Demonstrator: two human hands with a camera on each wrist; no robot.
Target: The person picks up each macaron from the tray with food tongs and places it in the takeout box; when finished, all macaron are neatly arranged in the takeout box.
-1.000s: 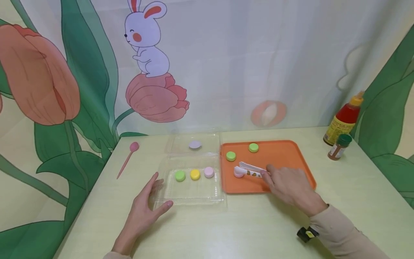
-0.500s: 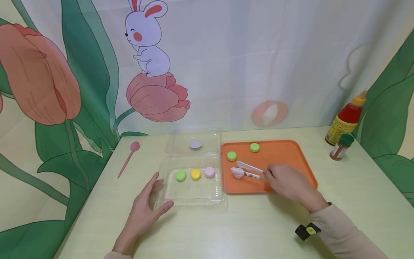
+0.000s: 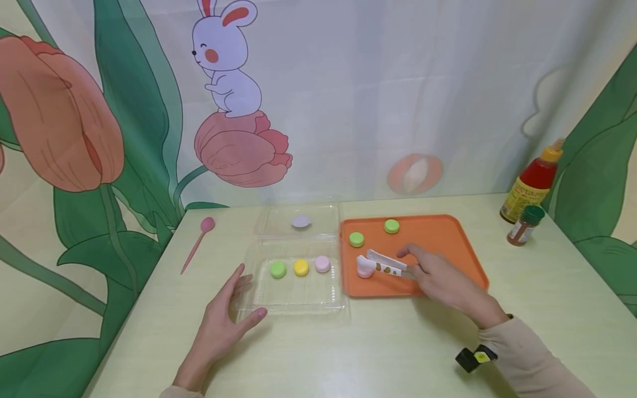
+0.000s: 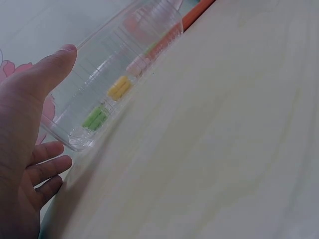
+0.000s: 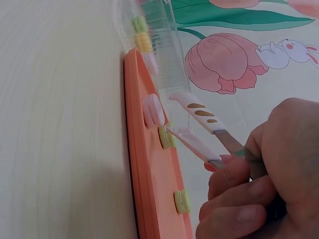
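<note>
My right hand (image 3: 445, 281) holds small tongs (image 3: 392, 270) with white, brown-spotted tips. Over the orange tray (image 3: 433, 235), the tongs' tips stand apart, one overlapping a pink macaron (image 3: 365, 273) in the head view. In the right wrist view this macaron (image 5: 153, 110) stands on edge near the tips. Two green macarons (image 3: 356, 239) lie farther back on the tray. My left hand (image 3: 221, 323), fingers spread and thumb out, is at the near left corner of a clear plastic box (image 3: 298, 296). Inside sit one green, one yellow (image 3: 301, 268) and one pale pink macaron.
The box's lid (image 3: 323, 221) lies folded back, with a pale oval spot on it. A pink spoon (image 3: 199, 243) lies at the left. At the back right stand a red sauce bottle (image 3: 528, 188) and a green-capped spice jar (image 3: 525, 225). A printed curtain (image 3: 348, 110) hangs behind the table.
The tongs have shifted slightly about the pink macaron, which has edged toward the near left. My right index finger has lifted off the tongs. My left hand has stayed still.
</note>
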